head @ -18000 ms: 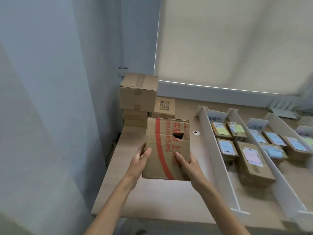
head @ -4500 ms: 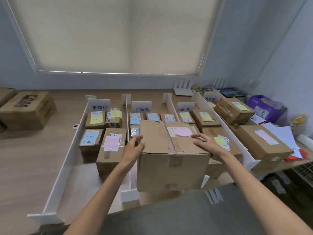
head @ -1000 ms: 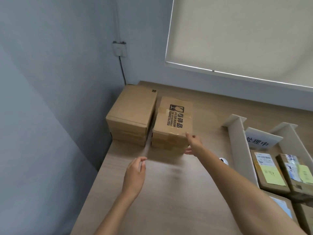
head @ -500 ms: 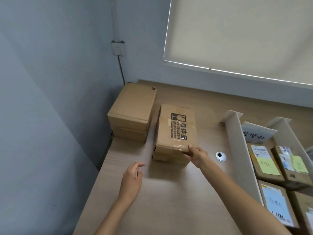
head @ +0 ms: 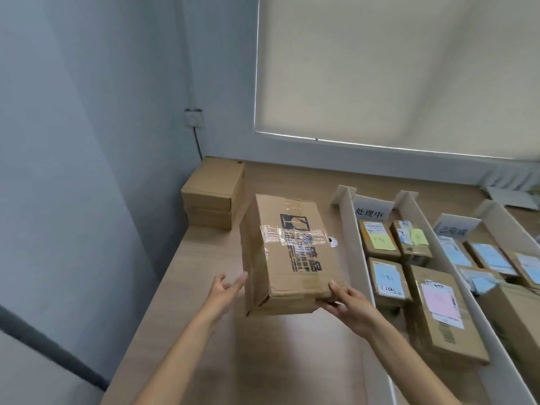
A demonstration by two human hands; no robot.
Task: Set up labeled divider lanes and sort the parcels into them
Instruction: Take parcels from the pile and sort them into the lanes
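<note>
The wooden counter [head: 204, 331] carries white divider lanes [head: 354, 244] at the right, with labelled parcels [head: 380, 238] lying in them. A taped brown parcel [head: 289, 258] is held above the counter's left part. The right grip [head: 347, 305] pinches its near corner, and the left grip [head: 226, 287] is spread beside its left face.

Small office or mailroom corner, a parcel-sorting spot. Long wooden desk [head: 292, 361] against grey-blue walls [head: 87, 141], below a window blind [head: 380, 68] pulled down. White dividers [head: 354, 247] with printed label cards [head: 369, 210], rows of tagged cardboard parcels [head: 447, 317] between.
</note>
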